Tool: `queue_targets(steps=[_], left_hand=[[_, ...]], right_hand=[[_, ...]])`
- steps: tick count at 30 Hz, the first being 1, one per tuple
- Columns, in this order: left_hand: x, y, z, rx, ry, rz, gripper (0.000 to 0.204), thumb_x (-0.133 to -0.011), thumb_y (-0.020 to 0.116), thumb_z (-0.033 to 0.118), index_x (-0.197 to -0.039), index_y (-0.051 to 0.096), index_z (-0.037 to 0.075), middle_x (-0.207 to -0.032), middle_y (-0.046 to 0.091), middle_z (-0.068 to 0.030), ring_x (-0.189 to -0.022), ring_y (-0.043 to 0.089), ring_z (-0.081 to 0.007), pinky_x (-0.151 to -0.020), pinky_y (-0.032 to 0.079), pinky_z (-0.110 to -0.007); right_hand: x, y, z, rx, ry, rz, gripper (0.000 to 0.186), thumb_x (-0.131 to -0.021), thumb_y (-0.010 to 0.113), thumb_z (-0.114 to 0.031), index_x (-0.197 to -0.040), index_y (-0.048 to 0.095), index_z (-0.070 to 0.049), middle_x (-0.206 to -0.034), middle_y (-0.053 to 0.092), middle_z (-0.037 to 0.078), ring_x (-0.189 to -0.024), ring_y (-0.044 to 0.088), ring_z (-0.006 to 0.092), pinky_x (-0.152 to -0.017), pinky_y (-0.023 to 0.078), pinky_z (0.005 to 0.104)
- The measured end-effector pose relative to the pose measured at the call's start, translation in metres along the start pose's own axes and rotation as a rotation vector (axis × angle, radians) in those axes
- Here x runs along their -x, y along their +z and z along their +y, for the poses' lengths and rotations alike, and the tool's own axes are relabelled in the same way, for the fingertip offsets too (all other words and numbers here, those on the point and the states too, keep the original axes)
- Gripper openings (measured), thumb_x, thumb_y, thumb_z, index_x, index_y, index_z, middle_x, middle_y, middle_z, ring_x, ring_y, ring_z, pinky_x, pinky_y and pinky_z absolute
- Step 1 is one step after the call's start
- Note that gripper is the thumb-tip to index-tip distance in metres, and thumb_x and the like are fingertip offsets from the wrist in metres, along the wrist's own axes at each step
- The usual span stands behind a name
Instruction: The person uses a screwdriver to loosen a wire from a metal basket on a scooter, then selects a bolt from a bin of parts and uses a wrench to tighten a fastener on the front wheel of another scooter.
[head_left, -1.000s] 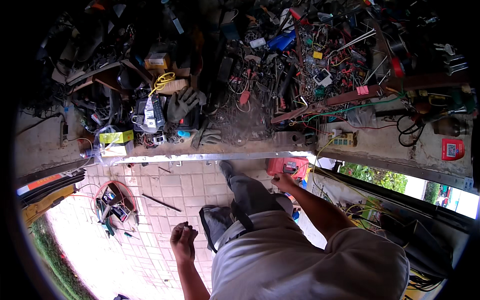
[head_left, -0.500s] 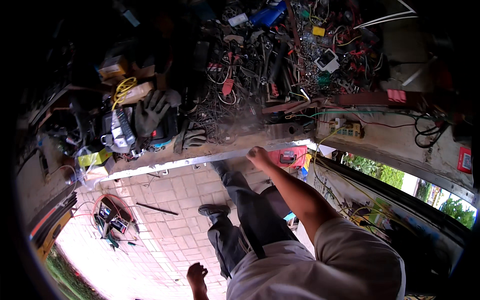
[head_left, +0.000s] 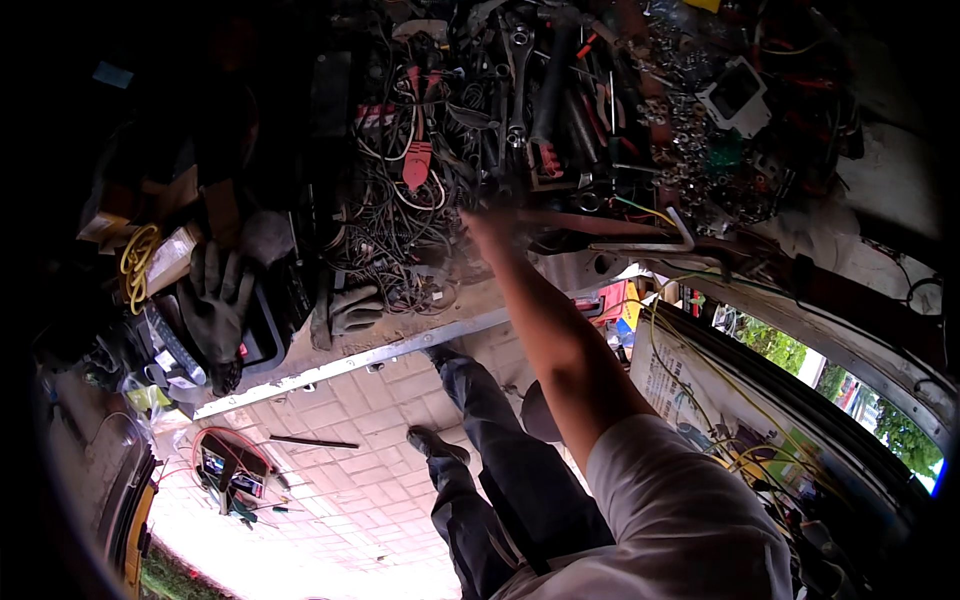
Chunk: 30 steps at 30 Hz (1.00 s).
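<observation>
head view: cables [head_left: 385, 252] lie beside right grip [head_left: 485, 232].

Gloves [head_left: 220, 312] lie left of cables [head_left: 385, 243] (wrench [head_left: 519, 82] right).

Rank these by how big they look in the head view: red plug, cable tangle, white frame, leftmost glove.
1. Cable tangle, though its edges are blurry
2. Leftmost glove
3. White frame
4. Red plug
</observation>
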<state>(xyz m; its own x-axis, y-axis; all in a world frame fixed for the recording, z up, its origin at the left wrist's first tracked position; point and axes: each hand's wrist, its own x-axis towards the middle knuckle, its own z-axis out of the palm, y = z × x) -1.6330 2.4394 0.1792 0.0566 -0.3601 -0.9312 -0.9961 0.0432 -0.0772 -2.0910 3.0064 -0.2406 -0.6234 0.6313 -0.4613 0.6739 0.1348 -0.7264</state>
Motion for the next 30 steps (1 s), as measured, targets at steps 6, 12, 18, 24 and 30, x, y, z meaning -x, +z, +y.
queue_targets(steps=[6, 12, 18, 24, 30], left_hand=[[-0.009, -0.011, 0.042, -0.046, 0.029, -0.028, 0.029, -0.084, 0.064, 0.012, -0.111, 0.056, 0.003, -0.093, 0.061, -0.009, -0.075, 0.061, -0.0182, -0.063, 0.054, -0.03], [0.003, 0.011, 0.072, -0.026, 0.101, -0.033, 0.027, -0.088, 0.059, 0.011, -0.113, 0.055, 0.001, -0.094, 0.061, -0.01, -0.079, 0.061, -0.0169, -0.065, 0.054, -0.028], [-0.009, 0.009, 0.081, -0.03, 0.152, -0.122, 0.029, -0.089, 0.058, 0.014, -0.115, 0.053, 0.001, -0.096, 0.06, -0.0092, -0.08, 0.06, -0.0175, -0.068, 0.053, -0.03], [-0.015, 0.011, 0.073, -0.04, 0.078, -0.07, 0.032, -0.088, 0.06, 0.018, -0.115, 0.053, 0.001, -0.096, 0.06, -0.0094, -0.08, 0.061, -0.0185, -0.068, 0.052, -0.03], [-0.015, 0.015, 0.08, -0.051, 0.111, -0.084, 0.031, -0.088, 0.06, 0.017, -0.114, 0.054, 0.002, -0.096, 0.06, -0.01, -0.079, 0.06, -0.018, -0.066, 0.052, -0.03]], right_hand=[[-0.001, 0.035, -0.002, -0.185, -0.106, 0.215, 0.033, -0.075, 0.072, -0.024, -0.099, 0.059, -0.005, -0.081, 0.061, 0.007, -0.063, 0.06, 0.019, -0.051, 0.048, 0.0294], [0.031, -0.001, -0.026, 0.167, -0.028, -0.083, 0.019, -0.072, 0.059, -0.009, -0.089, 0.066, -0.003, -0.084, 0.066, 0.016, -0.082, 0.063, 0.0316, -0.072, 0.049, 0.0375], [0.023, 0.006, 0.024, -0.134, -0.166, -0.011, 0.016, -0.068, 0.056, -0.002, -0.077, 0.067, -0.008, -0.075, 0.065, 0.012, -0.071, 0.063, 0.0256, -0.064, 0.049, 0.0352], [0.006, 0.052, 0.008, 0.345, -0.225, 0.325, 0.015, -0.066, 0.06, -0.011, -0.08, 0.066, -0.011, -0.083, 0.062, 0.01, -0.081, 0.061, 0.0292, -0.07, 0.049, 0.0398], [0.046, 0.115, -0.059, 0.259, -0.315, 0.13, 0.035, -0.066, 0.063, -0.016, -0.1, 0.064, -0.014, -0.119, 0.051, 0.012, -0.108, 0.049, 0.0392, -0.094, 0.041, 0.0455]])
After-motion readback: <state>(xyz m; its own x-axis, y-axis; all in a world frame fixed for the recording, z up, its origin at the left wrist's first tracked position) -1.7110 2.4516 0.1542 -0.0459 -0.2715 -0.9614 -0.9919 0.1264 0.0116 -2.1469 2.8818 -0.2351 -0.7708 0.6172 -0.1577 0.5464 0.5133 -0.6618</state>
